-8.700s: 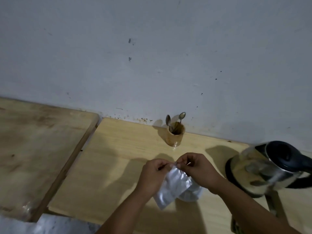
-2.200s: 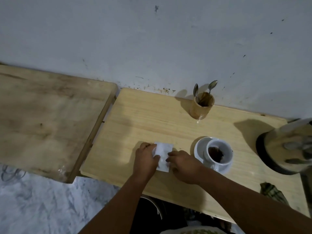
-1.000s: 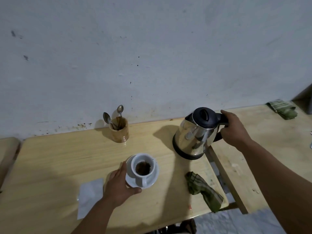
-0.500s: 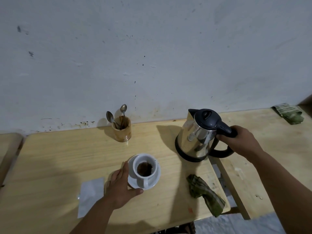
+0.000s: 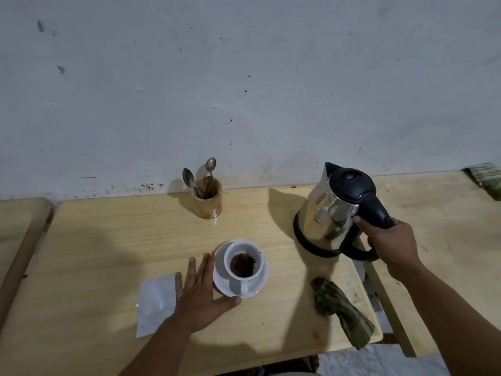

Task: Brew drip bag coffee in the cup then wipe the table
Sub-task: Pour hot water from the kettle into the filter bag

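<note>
- A second wooden tabletop (image 5: pixel 16 229) is seen at the left edge of the frame, separated from the main wooden table (image 5: pixel 108 240) by a narrow gap.
- A flat white sachet (image 5: pixel 156 303) is noted lying on the table, lower left of centre, its right edge partly covered by the left hand.
- The left hand (image 5: pixel 202 291) is laid palm-down on the table with fingers spread wide; nothing is held. Its fingertips lie against the left rim of the saucer, and the thumb reaches under the saucer's near edge.
- A wooden holder (image 5: pixel 207 198) is observed upper centre, near the wall, with two metal spoons (image 5: pixel 199 176) standing in it, bowls up.
- The white cup (image 5: pixel 244 263) is recorded upright on a white saucer (image 5: pixel 259 280), centre of the frame, handle pointing toward the bottom edge. Dark brown coffee grounds (image 5: pixel 242 265) are visible inside; whether a filter bag surrounds them cannot be told.
- A crumpled green checked cloth (image 5: pixel 340 312) is seen lower right of the cup, at the table's right edge, partly overhanging it.
- A steel electric kettle (image 5: pixel 329 213) with black lid and base is located right of centre, tilted with the spout toward the upper left; whether its base touches the table cannot be told.
- The right hand (image 5: pixel 390 244) is closed firmly around the kettle's black handle (image 5: pixel 378 210).
- Another folded green cloth (image 5: pixel 486 180) is noted at the upper right edge, on a further wooden surface (image 5: pixel 439 213).
</note>
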